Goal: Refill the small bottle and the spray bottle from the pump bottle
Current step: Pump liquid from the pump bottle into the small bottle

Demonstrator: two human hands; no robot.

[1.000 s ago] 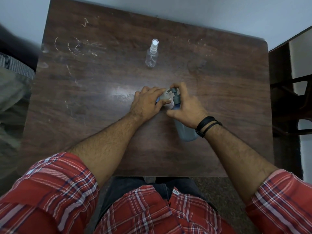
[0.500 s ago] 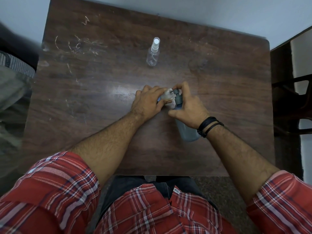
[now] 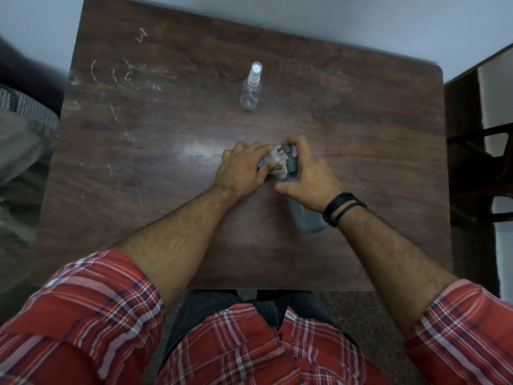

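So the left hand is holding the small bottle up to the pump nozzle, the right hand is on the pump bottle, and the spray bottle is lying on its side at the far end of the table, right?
Not quite. The head view shows the spray bottle standing upright, cap on, apart from both hands. The rest holds: the left hand holds the small bottle at the nozzle, and the right hand is on the pump bottle.

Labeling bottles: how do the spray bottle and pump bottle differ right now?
The spray bottle is clear with a white top; the pump bottle is blue-grey with a dark pump. The spray bottle stands alone, untouched; the right hand grips the pump bottle. The pump bottle looks larger. Both are upright on the table.
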